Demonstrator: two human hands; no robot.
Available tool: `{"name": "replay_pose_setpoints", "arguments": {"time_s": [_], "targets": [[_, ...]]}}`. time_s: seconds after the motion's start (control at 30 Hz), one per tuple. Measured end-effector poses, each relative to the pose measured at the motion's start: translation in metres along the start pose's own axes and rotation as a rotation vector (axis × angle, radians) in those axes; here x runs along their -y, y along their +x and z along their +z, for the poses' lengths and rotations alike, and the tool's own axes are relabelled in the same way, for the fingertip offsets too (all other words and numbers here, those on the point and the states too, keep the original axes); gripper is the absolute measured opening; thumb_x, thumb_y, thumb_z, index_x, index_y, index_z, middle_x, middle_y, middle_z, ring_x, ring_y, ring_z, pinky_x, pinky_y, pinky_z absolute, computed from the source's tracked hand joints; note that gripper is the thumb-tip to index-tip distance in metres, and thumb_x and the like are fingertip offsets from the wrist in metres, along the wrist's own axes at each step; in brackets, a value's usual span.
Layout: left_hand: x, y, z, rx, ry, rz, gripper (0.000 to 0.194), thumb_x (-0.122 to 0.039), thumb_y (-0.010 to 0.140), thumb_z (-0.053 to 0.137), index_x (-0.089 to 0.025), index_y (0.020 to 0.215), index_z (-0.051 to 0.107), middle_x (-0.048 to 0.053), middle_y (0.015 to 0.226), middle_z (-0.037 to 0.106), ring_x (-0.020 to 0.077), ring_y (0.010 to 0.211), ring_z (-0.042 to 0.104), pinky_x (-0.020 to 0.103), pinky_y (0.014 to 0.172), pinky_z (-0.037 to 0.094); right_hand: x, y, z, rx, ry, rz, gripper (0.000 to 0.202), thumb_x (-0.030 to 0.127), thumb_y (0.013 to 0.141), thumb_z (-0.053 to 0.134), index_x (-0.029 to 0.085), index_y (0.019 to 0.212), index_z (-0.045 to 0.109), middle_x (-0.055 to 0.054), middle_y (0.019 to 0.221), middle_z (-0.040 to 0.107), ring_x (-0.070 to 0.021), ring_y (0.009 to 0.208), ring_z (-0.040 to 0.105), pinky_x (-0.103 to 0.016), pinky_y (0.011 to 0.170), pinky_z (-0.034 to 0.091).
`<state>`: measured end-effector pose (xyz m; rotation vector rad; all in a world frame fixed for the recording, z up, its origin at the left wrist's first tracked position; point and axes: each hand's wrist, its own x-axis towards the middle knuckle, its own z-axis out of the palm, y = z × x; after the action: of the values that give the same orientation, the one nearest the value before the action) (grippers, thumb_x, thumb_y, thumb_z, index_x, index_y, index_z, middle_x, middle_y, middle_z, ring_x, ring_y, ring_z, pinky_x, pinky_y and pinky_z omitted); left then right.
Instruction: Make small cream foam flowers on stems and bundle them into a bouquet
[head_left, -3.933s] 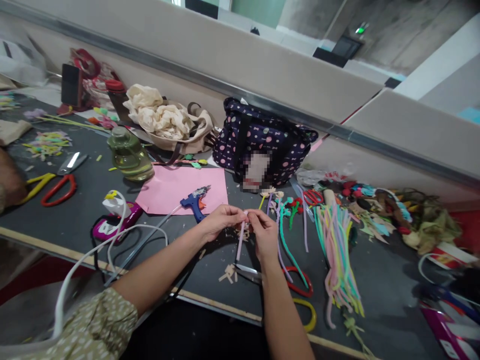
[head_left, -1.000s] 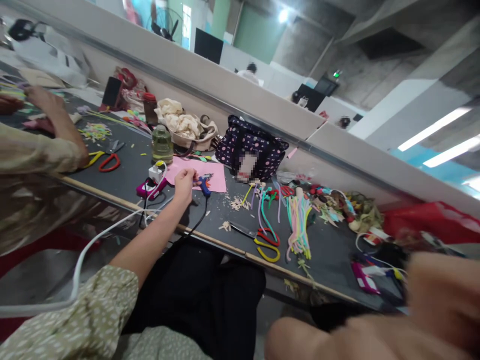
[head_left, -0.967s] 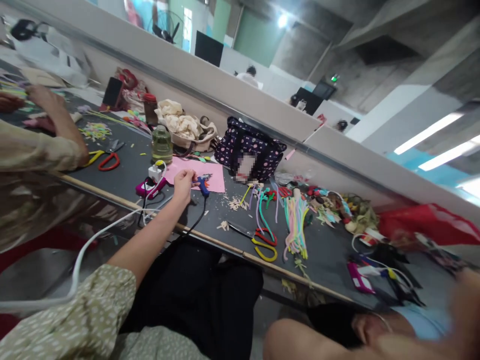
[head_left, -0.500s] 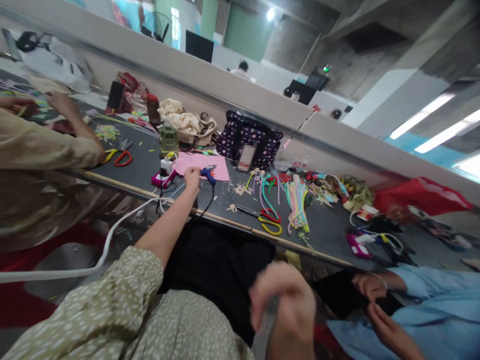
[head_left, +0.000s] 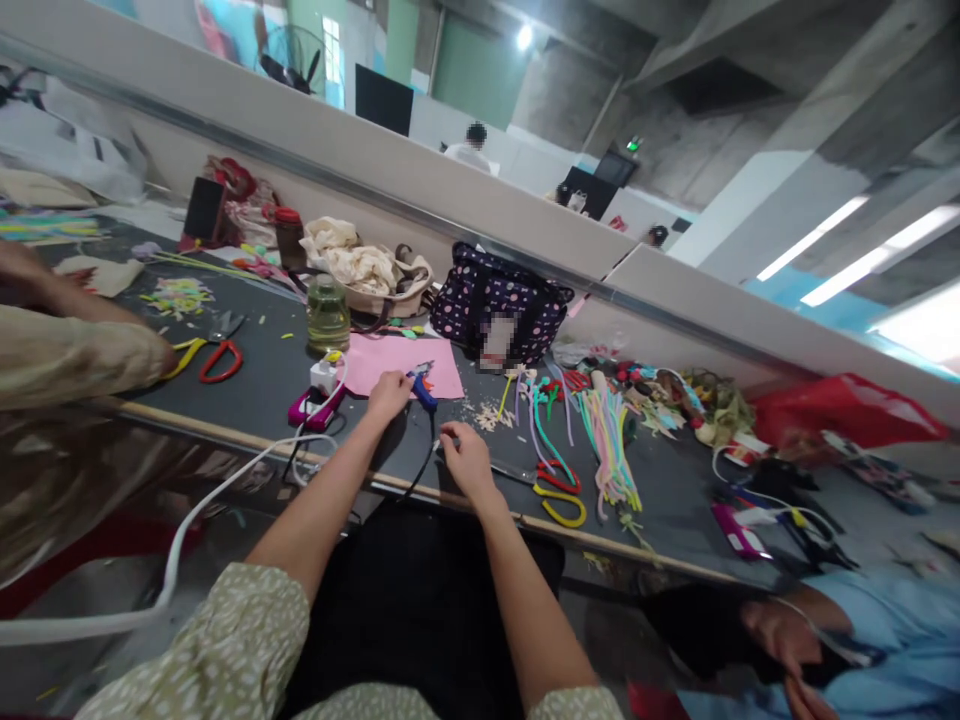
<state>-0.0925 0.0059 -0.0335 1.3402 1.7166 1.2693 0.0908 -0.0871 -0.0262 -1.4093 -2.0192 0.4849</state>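
Observation:
My left hand (head_left: 389,394) rests at the lower edge of a pink sheet (head_left: 366,362), its fingers curled together; what they hold, if anything, is hidden. Just right of it lies a blue glue gun (head_left: 424,391) on the sheet, its black cord running to the table edge. My right hand (head_left: 466,457) is low over the tabletop with thumb and fingers pinched, and I cannot make out what is in them. Beside it are scissors (head_left: 559,492) with red and yellow handles, blades toward the hand. Pale scraps (head_left: 491,415) lie behind it.
A purple power strip (head_left: 315,408) and a jar of yellowish liquid (head_left: 328,315) stand to the left. A dotted bag (head_left: 501,300) sits behind. Pastel pipe cleaners (head_left: 611,445) lie to the right. Co-workers sit at both sides; a white cable (head_left: 176,555) crosses at lower left.
My right hand has moved from in front of my lap, forward and left, to the tabletop beside the scissors. My left hand stays by the glue gun. The view has shifted slightly.

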Motion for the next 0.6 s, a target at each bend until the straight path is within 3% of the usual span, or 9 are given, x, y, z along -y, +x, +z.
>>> {"name": "replay_pose_setpoints", "arguments": {"time_s": [0.1, 0.2, 0.27, 0.37, 0.47, 0.6], "targets": [[0.001, 0.0, 0.007, 0.105, 0.029, 0.034, 0.021, -0.031, 0.07, 0.059, -0.019, 0.053, 0.057, 0.002, 0.05, 0.053, 0.0174, 0.052, 0.049, 0.027, 0.056, 0.033, -0.026, 0.014, -0.003, -0.02, -0.026, 0.023, 0.023, 0.024, 0.086, 0.045, 0.021, 0.099, 0.064, -0.006, 0.098, 0.065, -0.0188, 0.093, 0.059, -0.031, 0.084, 0.045], [0.007, -0.003, 0.009, 0.169, 0.039, 0.064, 0.021, -0.032, 0.071, 0.059, -0.02, 0.054, 0.058, 0.001, 0.052, 0.054, 0.0179, 0.052, 0.05, 0.027, 0.055, 0.035, -0.068, 0.022, -0.016, -0.111, -0.02, 0.082, 0.023, 0.026, 0.086, 0.045, 0.021, 0.097, 0.064, -0.006, 0.099, 0.066, -0.019, 0.092, 0.06, -0.032, 0.085, 0.044], [0.008, -0.005, 0.008, 0.181, 0.092, 0.134, 0.021, -0.034, 0.072, 0.058, -0.02, 0.057, 0.059, 0.003, 0.061, 0.057, 0.0185, 0.059, 0.053, 0.029, 0.06, 0.039, -0.099, 0.027, -0.029, -0.191, -0.02, 0.146, 0.024, 0.029, 0.085, 0.045, 0.02, 0.094, 0.065, -0.006, 0.097, 0.067, -0.0198, 0.091, 0.06, -0.033, 0.084, 0.044], [-0.003, -0.005, 0.005, 0.146, 0.082, 0.229, 0.019, -0.036, 0.077, 0.054, -0.02, 0.072, 0.063, 0.005, 0.086, 0.061, 0.0189, 0.074, 0.056, 0.03, 0.071, 0.042, -0.13, 0.039, -0.049, -0.192, -0.052, 0.204, 0.026, 0.031, 0.084, 0.044, 0.018, 0.09, 0.066, -0.007, 0.092, 0.067, -0.0207, 0.085, 0.06, -0.033, 0.08, 0.044], [-0.023, -0.004, 0.009, 0.14, -0.074, 0.252, 0.021, -0.039, 0.079, 0.054, -0.02, 0.08, 0.063, 0.005, 0.087, 0.06, 0.0194, 0.082, 0.055, 0.028, 0.071, 0.043, -0.126, 0.05, -0.052, -0.117, -0.084, 0.186, 0.026, 0.032, 0.087, 0.043, 0.019, 0.087, 0.066, -0.006, 0.089, 0.066, -0.0199, 0.082, 0.059, -0.032, 0.077, 0.044], [-0.034, -0.005, 0.018, 0.112, -0.338, 0.099, 0.025, -0.043, 0.078, 0.058, -0.019, 0.078, 0.062, 0.003, 0.077, 0.06, 0.0172, 0.075, 0.054, 0.026, 0.066, 0.043, -0.076, 0.056, -0.016, 0.02, -0.151, 0.069, 0.026, 0.043, 0.09, 0.045, 0.023, 0.091, 0.061, -0.006, 0.089, 0.064, -0.0207, 0.083, 0.057, -0.031, 0.074, 0.043]]}}
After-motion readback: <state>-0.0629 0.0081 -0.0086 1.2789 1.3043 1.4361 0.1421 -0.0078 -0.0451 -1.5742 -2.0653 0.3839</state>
